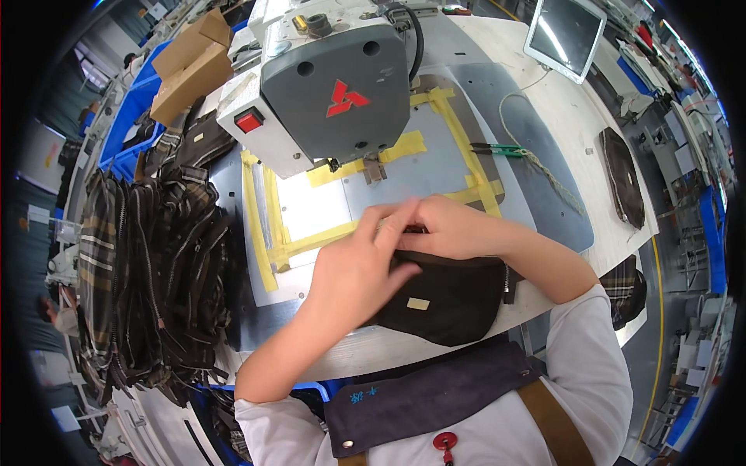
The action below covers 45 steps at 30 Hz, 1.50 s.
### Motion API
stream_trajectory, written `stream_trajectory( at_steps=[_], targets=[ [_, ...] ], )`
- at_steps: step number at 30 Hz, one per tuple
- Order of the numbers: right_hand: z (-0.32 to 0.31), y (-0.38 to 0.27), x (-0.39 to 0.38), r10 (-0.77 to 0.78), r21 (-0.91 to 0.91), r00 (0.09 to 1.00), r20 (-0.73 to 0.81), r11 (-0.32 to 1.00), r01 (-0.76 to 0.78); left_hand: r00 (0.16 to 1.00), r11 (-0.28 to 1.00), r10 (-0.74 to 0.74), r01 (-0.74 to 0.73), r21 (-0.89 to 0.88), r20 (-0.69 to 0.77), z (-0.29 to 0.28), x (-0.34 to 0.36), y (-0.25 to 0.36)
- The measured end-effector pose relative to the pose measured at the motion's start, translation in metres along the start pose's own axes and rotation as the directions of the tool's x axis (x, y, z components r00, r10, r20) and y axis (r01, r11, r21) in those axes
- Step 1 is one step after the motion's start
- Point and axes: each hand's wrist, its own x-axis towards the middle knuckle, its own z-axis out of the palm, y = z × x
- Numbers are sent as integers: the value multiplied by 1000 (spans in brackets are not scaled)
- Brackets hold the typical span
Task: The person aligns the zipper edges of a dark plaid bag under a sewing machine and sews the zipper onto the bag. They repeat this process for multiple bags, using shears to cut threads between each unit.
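A dark brown fabric pouch with a small cream label and a zipper end at its right side lies at the table's front edge. My left hand reaches over its upper left edge, fingers bent inward and thumb stretched across the fabric. My right hand is closed at the pouch's upper edge, its fingertips meeting those of the left. Dark fabric shows between the two hands; the exact pinch is hidden. Just beyond them, the sewing machine head stands over a plate framed with yellow tape.
Piled dark and plaid pouches stand at the left, near blue bins and a cardboard box. Green-handled snips with a cord lie right of the plate. Another pouch and a screen are farther right.
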Motion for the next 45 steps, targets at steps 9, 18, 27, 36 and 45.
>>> stream_trajectory(
  at_steps=[9,18,27,36,45],
  targets=[
    [-24,58,-38,317,125,948,-21,942,-312,853,729,-513,375,-573,-93,18,-33,-99],
    [-25,52,14,-13,-19,990,-139,1000,11,978,946,-170,196,-259,121,22,3,-59],
    [-16,68,30,320,307,930,-183,917,-255,970,914,-242,231,-334,9,52,29,-84],
    [3,60,36,9,163,868,-496,983,83,906,976,-51,-45,-214,-420,69,22,-84],
    [6,53,35,-242,-174,807,-539,969,175,938,870,-130,-48,-491,-323,70,16,-79]
  ],
)
